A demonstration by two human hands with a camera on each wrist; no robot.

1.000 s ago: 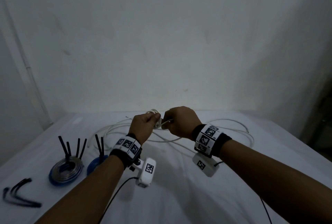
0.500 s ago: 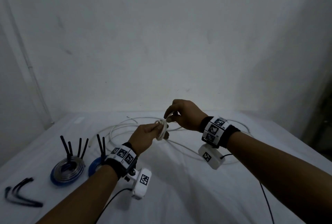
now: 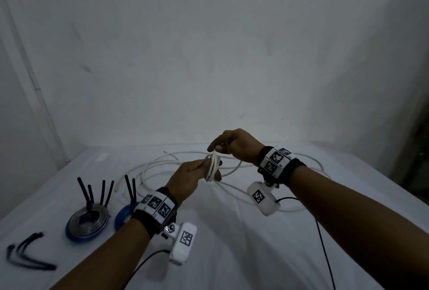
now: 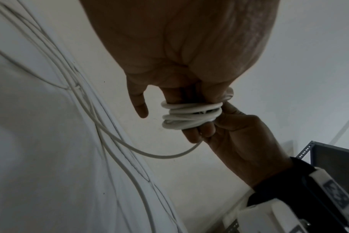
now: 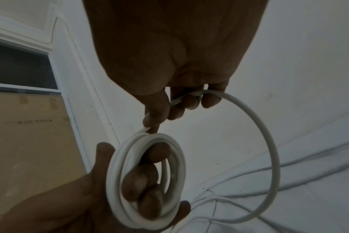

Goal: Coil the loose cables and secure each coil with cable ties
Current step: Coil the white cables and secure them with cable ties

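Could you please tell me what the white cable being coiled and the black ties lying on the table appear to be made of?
White cable: apparently a smooth plastic or rubbery jacket with a soft sheen; it bends into tight, even loops without kinking. Its core is hidden.
Black cable ties: probably matte plastic strips, thin and bent at an angle, though blurred.

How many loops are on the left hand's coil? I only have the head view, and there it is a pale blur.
Observer: The left wrist view shows about four or five turns of white cable wound round the left hand's fingers.
Operator: Where does the right hand hold it?
Observer: In the right wrist view the right hand pinches the strand just above the coil, thumb against fingers.
Operator: Is there slack left?
Observer: Yes, a wide loop arcs from those fingers down to loose cable on the table.
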